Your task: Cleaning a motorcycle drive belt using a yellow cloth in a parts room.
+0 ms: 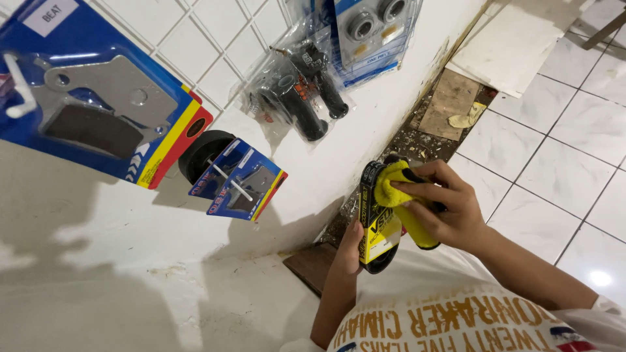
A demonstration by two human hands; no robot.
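Yellow cloth (398, 195) under right hand (450, 208) fingers, belt (375, 221) in left hand (349, 251)

Motorcycle parts shop: carded brake pads (98, 111), bagged handlebar grips (303, 88), packaged bearings (372, 26) hanging on white wire-grid wall (215, 45); tiled floor (574, 130).

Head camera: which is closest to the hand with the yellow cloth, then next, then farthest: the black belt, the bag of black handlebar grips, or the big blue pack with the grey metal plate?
From the right hand:
1. Black belt, right beside it, under the cloth.
2. Bag of grips, up the wall, to its upper left.
3. Big blue pack, far left on the wall.
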